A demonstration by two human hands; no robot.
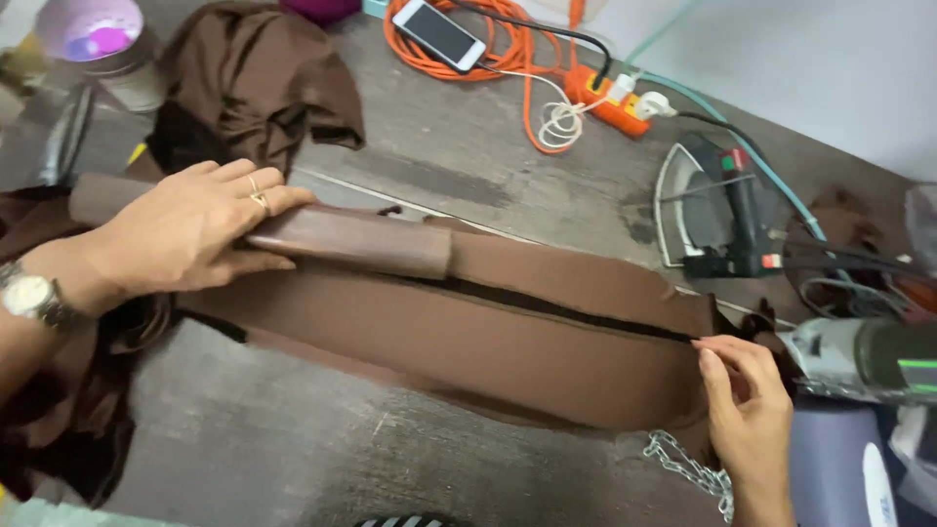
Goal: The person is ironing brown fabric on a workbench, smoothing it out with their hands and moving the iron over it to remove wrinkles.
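A long strip of brown fabric (508, 337) lies stretched across the grey table (293, 439), folded lengthwise with a dark seam line along it. My left hand (190, 229), with rings and a wristwatch, presses flat on the strip's left end, where a stiffer folded band (361, 242) overlaps it. My right hand (747, 410) pinches the strip's right end between thumb and fingers, holding it taut.
More brown cloth (259, 83) is heaped at the back left. An orange extension cord (508, 54), a phone (439, 32) and a power strip (610, 102) lie at the back. An iron (717, 210) rests at right. A metal chain (688, 468) lies near my right wrist.
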